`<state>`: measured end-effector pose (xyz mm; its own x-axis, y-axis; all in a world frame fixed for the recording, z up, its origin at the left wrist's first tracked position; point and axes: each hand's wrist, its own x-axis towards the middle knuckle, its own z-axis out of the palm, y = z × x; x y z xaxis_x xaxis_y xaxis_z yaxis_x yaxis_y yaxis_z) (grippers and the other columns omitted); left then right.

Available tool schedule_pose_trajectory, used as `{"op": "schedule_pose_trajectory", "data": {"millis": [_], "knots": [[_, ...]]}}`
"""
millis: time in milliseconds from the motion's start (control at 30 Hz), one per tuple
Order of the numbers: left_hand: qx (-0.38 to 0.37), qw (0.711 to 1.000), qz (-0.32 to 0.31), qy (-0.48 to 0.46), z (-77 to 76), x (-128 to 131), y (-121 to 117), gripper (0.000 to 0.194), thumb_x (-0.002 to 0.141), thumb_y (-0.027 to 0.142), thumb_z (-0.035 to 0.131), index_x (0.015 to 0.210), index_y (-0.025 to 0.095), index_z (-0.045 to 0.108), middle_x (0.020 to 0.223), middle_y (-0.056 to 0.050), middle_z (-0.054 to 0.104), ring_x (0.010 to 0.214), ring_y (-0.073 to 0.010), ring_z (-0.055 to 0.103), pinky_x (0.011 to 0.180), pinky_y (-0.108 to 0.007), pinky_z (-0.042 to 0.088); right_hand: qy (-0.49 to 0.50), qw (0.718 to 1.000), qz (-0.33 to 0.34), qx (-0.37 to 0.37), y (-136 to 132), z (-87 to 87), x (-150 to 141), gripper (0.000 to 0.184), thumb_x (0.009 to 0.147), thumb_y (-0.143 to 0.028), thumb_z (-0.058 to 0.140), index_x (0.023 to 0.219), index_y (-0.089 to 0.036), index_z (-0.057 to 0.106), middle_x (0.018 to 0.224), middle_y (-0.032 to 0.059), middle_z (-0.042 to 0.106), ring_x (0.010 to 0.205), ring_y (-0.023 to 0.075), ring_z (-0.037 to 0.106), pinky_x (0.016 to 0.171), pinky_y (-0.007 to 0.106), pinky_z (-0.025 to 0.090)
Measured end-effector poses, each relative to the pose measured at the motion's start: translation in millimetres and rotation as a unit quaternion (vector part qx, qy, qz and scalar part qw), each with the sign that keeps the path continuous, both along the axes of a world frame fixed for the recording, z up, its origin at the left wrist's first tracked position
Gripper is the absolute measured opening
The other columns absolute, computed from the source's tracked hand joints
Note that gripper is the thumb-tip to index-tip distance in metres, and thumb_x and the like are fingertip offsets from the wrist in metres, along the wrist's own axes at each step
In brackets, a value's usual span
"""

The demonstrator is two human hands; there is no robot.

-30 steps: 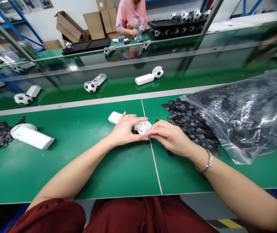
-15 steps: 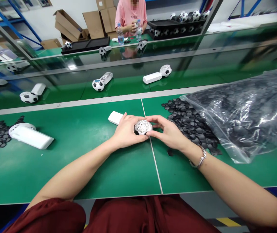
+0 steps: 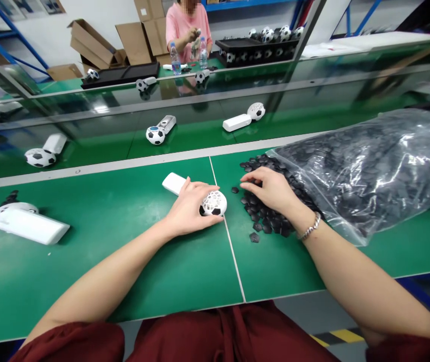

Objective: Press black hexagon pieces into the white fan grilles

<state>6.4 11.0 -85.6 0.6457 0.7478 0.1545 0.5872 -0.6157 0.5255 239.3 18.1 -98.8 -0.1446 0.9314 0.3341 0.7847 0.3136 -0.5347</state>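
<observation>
My left hand is wrapped round the head of a white handheld fan with a football pattern. The head has an open lattice face and black pentagon patches on its side. Its white handle sticks out beyond my fingers to the upper left, resting low over the green table. My right hand hovers at the left part of a pile of black pentagon pieces. Its thumb and forefinger point left with a small gap, and no piece shows between them. A loose black piece lies just beyond these fingertips.
A clear plastic bag of black pieces lies at right. Another white fan rests at left beside more black pieces. Beyond the ledge, the belt bears several football fans. Across it, a person in pink works near black trays.
My right hand has left the fan head and moved right to the black pieces. My left hand still holds the fan, whose head has tilted. The view has shifted slightly.
</observation>
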Motion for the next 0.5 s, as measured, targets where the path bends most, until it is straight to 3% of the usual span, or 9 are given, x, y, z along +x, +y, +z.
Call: {"op": "schedule_pose_trajectory", "data": {"millis": [100,167,267,367,500], "knots": [[-0.043,0.998,-0.03,0.031,2.7,-2,-1,0.066,0.067,0.037,0.067,0.127,0.025,0.041,0.132,-0.008,0.043,0.129,-0.0321,0.022,0.105,-0.059,0.005,-0.085,0.996,0.04,-0.013,-1,-5.9,-5,0.016,0.078,-0.03,0.059,0.087,-0.02,0.068,0.086,0.0065,0.064,0.083,0.0219,0.056,0.077,0.036,0.045],[-0.041,0.999,0.021,0.026,2.0,0,-5,0.069,0.065,0.04,0.069,0.127,0.028,0.042,0.139,-0.009,0.031,0.131,-0.0351,0.014,0.104,-0.059,0.011,-0.132,0.99,0.049,-0.015,-2,-9.4,-13,0.018,0.081,-0.026,0.055,0.09,-0.018,0.068,0.089,0.0084,0.064,0.087,0.0238,0.055,0.079,0.037,0.044],[-0.03,0.996,0.082,-0.008,-0.1,3,-10,0.068,0.062,0.047,0.07,0.123,0.027,0.048,0.13,-0.011,0.036,0.124,-0.0345,0.024,0.101,-0.055,0.024,-0.15,0.987,0.048,-0.027,-2,-11.4,-20,0.019,0.083,-0.02,0.05,0.087,-0.017,0.068,0.089,0.0094,0.065,0.084,0.0228,0.057,0.076,0.035,0.045],[-0.062,0.997,0.033,-0.038,0.7,4,-9,0.062,0.065,0.034,0.069,0.123,0.025,0.047,0.114,-0.009,0.047,0.116,-0.0282,0.038,0.101,-0.048,0.031,-0.161,0.986,0.038,-0.025,-2,-9.6,-17,0.023,0.085,-0.015,0.044,0.094,-0.016,0.066,0.087,0.01,0.065,0.08,0.0217,0.058,0.071,0.033,0.045],[-0.095,0.993,-0.019,-0.071,2.7,-2,-2,0.063,0.064,0.017,0.064,0.123,0.022,0.044,0.127,-0.008,0.044,0.122,-0.0242,0.036,0.105,-0.043,0.028,-0.096,0.994,0.056,-0.012,-8,-3.3,-14,0.027,0.084,-0.012,0.04,0.095,-0.017,0.064,0.085,0.0076,0.064,0.081,0.0198,0.058,0.074,0.033,0.045]]}}
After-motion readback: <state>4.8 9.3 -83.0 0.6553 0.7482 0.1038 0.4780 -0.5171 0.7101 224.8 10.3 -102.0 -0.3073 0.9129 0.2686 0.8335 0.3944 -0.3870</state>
